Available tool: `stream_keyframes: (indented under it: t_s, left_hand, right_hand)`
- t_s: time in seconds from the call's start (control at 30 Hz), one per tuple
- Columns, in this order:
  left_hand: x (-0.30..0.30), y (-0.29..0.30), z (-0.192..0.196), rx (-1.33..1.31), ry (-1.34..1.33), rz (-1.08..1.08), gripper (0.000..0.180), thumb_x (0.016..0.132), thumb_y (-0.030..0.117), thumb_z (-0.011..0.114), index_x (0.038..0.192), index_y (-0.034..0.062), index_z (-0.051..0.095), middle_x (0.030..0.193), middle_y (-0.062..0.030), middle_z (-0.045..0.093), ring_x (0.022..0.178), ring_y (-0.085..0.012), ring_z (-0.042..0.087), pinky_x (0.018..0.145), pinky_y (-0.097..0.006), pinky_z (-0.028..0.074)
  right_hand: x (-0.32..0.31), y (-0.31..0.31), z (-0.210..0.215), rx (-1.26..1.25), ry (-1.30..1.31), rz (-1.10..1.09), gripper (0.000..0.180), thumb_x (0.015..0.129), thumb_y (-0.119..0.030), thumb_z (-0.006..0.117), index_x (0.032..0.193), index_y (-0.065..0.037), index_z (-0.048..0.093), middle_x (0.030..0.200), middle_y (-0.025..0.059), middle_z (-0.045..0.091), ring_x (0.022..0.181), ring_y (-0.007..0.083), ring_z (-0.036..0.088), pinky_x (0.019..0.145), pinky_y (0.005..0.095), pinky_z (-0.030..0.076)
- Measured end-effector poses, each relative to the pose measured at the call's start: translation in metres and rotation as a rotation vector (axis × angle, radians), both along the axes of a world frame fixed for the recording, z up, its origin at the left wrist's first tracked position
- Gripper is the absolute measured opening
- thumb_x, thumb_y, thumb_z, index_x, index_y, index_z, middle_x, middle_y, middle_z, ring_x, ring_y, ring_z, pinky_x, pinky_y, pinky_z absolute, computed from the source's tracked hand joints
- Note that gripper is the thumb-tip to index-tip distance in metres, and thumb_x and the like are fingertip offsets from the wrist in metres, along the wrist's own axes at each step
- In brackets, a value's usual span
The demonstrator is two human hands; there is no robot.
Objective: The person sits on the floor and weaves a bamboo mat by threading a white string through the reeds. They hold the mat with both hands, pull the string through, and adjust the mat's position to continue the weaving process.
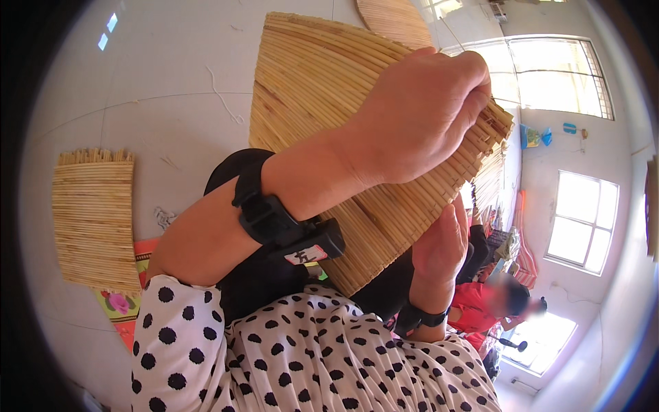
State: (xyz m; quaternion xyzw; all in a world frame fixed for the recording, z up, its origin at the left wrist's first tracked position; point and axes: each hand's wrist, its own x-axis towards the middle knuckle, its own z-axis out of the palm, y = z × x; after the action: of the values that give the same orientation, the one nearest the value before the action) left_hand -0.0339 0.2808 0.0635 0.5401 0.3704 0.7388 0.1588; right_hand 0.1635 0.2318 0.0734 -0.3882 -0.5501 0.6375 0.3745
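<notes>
A mat of pale yellow reeds (312, 82), laid side by side, is held up tilted in front of me. My left hand (425, 113) reaches across its face with curled fingers, gripping near the uneven right edge; its fingertips are mostly hidden. Lower down, my right hand (441, 244) is at the mat's cut reed ends, thumb side up, its fingers partly behind the mat. A thin pale strand (449, 33) runs upward just beyond the left hand. Black straps with devices circle both wrists.
On the tiled floor to the left lies another reed mat (95, 220), partly over a colourful floral cloth (118, 303). A third mat (395, 20) is at the top. A loose white string (221, 96) lies on the floor. To the right sits a person in red (473, 307), near windows.
</notes>
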Motion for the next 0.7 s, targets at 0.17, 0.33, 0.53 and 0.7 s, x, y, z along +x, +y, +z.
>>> stream_keyframes:
  t_s: [0.17, 0.33, 0.53, 0.7]
  left_hand:
    - [0.003, -0.001, -0.005, 0.016, -0.028, 0.035, 0.006, 0.092, 0.006, 0.061, 0.094, 0.0036, 0.057, 0.082, -0.0126, 0.065, 0.077, -0.0324, 0.063, 0.076, -0.040, 0.048]
    - [0.005, 0.004, -0.007, 0.030, -0.004, 0.067, 0.008, 0.090, 0.010, 0.061, 0.087, 0.0050, 0.055, 0.076, -0.0121, 0.064, 0.078, -0.0348, 0.063, 0.093, -0.048, 0.045]
    - [0.003, 0.002, -0.006, 0.045, -0.029, 0.081, 0.009, 0.091, 0.011, 0.060, 0.087, 0.0044, 0.055, 0.075, -0.0121, 0.064, 0.077, -0.0342, 0.063, 0.088, -0.047, 0.046]
    - [-0.002, 0.001, -0.005, 0.069, -0.024, 0.074, 0.008, 0.091, 0.010, 0.060, 0.087, 0.0047, 0.055, 0.072, -0.0112, 0.063, 0.073, -0.0333, 0.062, 0.079, -0.044, 0.046]
  right_hand:
    - [0.000, 0.002, 0.005, 0.014, -0.041, 0.027, 0.057, 0.098, -0.022, 0.055, 0.142, 0.008, 0.036, 0.137, 0.0177, 0.052, 0.128, 0.0252, 0.051, 0.108, 0.0379, 0.039]
    - [-0.001, 0.001, -0.001, 0.132, -0.121, -0.026, 0.057, 0.099, -0.016, 0.050, 0.147, 0.007, 0.031, 0.142, 0.0193, 0.049, 0.130, 0.0281, 0.050, 0.109, 0.0420, 0.038]
    - [0.002, 0.012, 0.001, 0.146, -0.043, 0.129, 0.061, 0.098, -0.017, 0.051, 0.149, 0.008, 0.028, 0.146, 0.0196, 0.045, 0.134, 0.0284, 0.047, 0.112, 0.0432, 0.035]
    - [-0.002, 0.013, 0.000, 0.145, -0.031, 0.173, 0.066, 0.095, -0.018, 0.055, 0.149, 0.007, 0.028, 0.146, 0.0194, 0.045, 0.135, 0.0296, 0.045, 0.112, 0.0442, 0.034]
